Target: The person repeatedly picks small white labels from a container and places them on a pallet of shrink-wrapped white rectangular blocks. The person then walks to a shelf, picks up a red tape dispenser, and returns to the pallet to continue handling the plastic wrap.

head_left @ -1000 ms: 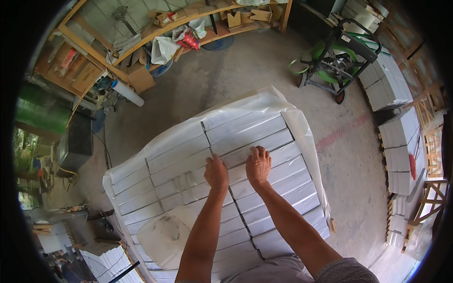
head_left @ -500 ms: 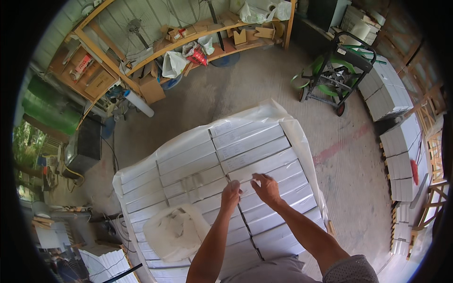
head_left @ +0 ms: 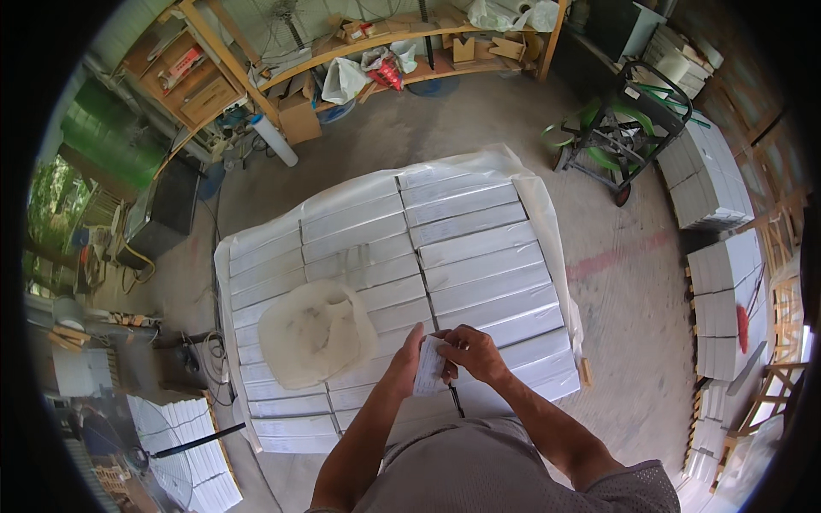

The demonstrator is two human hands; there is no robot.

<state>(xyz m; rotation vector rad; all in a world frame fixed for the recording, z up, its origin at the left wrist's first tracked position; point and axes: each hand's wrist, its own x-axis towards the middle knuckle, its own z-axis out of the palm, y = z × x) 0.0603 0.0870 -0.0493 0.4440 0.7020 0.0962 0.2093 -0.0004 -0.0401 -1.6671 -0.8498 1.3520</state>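
Both your hands, left [head_left: 409, 363] and right [head_left: 475, 352], pinch a small slip [head_left: 428, 369] over the stack [head_left: 479, 256], beside the bag [head_left: 315, 332]; likely sorting slips, next needs thumb peel

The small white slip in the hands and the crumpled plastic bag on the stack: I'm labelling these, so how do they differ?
The small white slip is flat and opaque, held above the stack of white boxes between the left hand and right hand. The crumpled plastic bag is far larger, translucent, rumpled, and lies untouched on the boxes. Both are pale.
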